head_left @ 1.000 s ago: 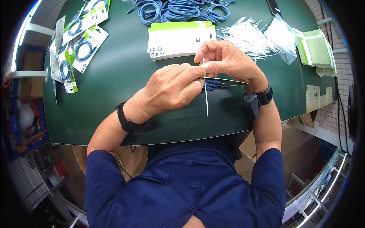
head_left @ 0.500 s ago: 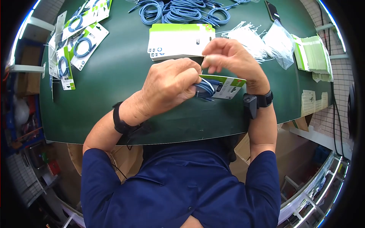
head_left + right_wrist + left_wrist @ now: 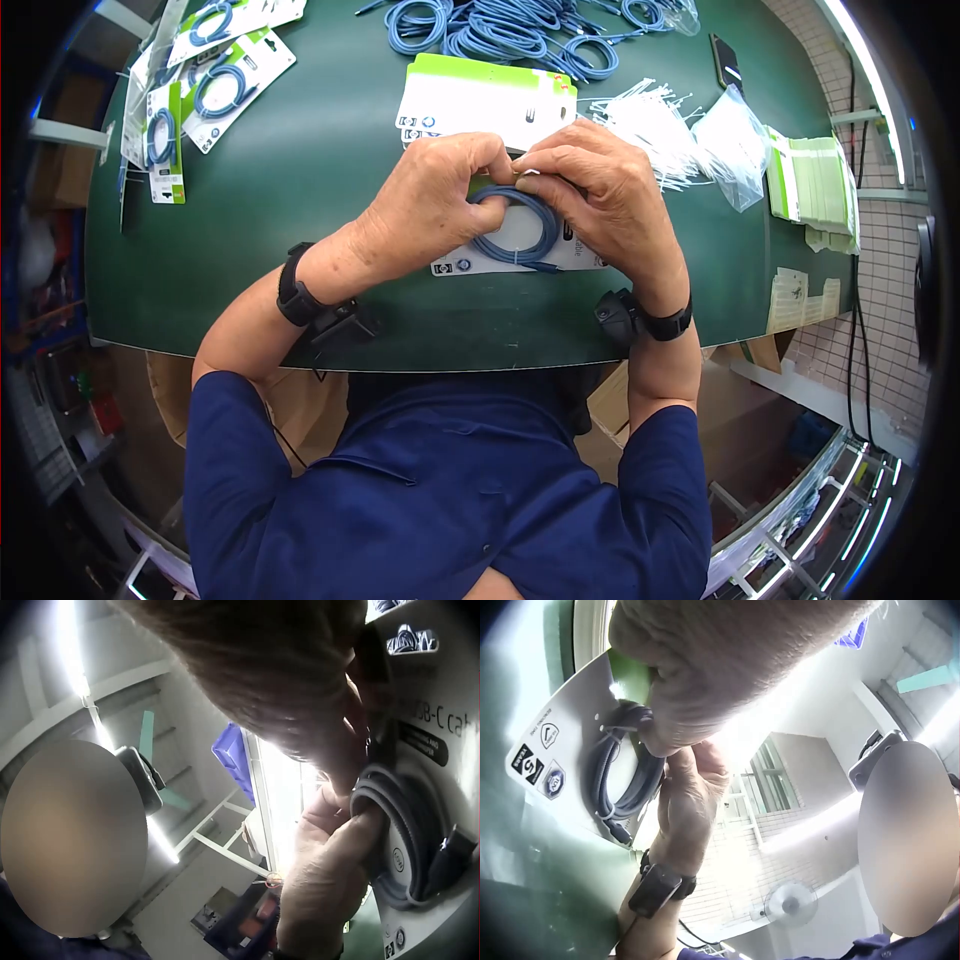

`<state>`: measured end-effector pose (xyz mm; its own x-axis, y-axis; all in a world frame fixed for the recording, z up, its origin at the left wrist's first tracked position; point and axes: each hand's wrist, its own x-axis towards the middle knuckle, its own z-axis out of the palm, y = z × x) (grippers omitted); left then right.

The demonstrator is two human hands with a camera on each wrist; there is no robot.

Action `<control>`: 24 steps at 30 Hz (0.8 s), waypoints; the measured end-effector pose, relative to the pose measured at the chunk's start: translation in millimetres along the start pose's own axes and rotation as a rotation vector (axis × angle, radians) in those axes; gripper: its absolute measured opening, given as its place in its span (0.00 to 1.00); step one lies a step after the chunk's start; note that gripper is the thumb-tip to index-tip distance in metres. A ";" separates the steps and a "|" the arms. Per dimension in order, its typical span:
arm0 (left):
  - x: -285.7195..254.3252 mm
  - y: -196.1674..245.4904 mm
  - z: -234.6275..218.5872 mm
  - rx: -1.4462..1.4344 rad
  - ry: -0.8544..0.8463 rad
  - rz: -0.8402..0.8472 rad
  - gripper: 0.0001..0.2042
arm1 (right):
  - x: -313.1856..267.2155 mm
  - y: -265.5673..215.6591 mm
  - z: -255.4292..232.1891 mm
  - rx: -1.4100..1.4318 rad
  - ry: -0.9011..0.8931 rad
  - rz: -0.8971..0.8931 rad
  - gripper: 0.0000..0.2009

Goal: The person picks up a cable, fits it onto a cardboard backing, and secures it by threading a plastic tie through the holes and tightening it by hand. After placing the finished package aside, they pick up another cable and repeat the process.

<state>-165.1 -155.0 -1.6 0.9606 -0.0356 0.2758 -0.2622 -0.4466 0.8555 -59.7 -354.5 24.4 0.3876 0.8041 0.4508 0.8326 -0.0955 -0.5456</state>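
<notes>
A blue USB-C cable (image 3: pixel 548 238), wound in a coil, lies against a white and green packaging card (image 3: pixel 450 267), held just over the table. My left hand (image 3: pixel 430 195) grips the card and coil at the upper left, its thumb pressed into the coil. From the other side my right hand (image 3: pixel 610 195) pinches at the coil's top edge, fingertips meeting the left hand's. The cable tie there is hidden behind the fingers. A white tie (image 3: pixel 517 256) shows round the coil's bottom, with the plug end beside it. In the left wrist view the coil (image 3: pixel 604 776) stands face-on against the card.
Behind the hands sits a stack of blank cards (image 3: pixel 480 95), with loose blue cables (image 3: pixel 510 28) beyond. White cable ties (image 3: pixel 650 130), a plastic bag (image 3: pixel 732 150), folded cards (image 3: pixel 815 185) and a phone (image 3: pixel 726 62) are at right. Carded cables (image 3: pixel 225 90) pile up at left.
The card has turned from edge-on to facing up, showing the coil. My right hand has come down from above the card to pinch at the coil's top, beside the left.
</notes>
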 end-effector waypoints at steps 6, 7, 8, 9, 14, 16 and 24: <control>1.6 -1.0 -2.7 -0.041 -0.036 -0.081 0.08 | 2.9 -4.1 7.6 -0.031 0.022 0.062 0.07; 0.9 -2.0 -1.9 -0.042 -0.040 -0.088 0.08 | 2.7 -5.4 9.9 -0.038 0.025 0.051 0.07; 0.8 -3.4 -1.3 -0.041 -0.036 -0.086 0.08 | 2.3 -6.0 11.7 -0.044 0.030 0.041 0.07; 1.1 -4.7 -0.9 -0.040 -0.033 -0.083 0.08 | 1.7 -5.6 12.4 -0.039 0.030 0.046 0.07; 1.6 -6.9 1.7 -0.037 -0.019 -0.067 0.09 | 0.0 -0.8 13.6 -0.004 0.027 0.092 0.06; 2.4 -7.8 1.0 -0.022 -0.025 -0.073 0.09 | -0.4 0.5 14.9 -0.047 0.021 0.076 0.06; 2.3 -8.2 -0.5 -0.036 -0.067 -0.147 0.10 | 3.3 -0.8 24.8 -0.090 0.097 0.000 0.06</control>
<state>-160.8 -150.9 -7.7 0.9926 -0.0318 0.1174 -0.1199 -0.4193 0.8999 -69.0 -337.3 8.9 0.4206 0.7437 0.5197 0.8629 -0.1510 -0.4822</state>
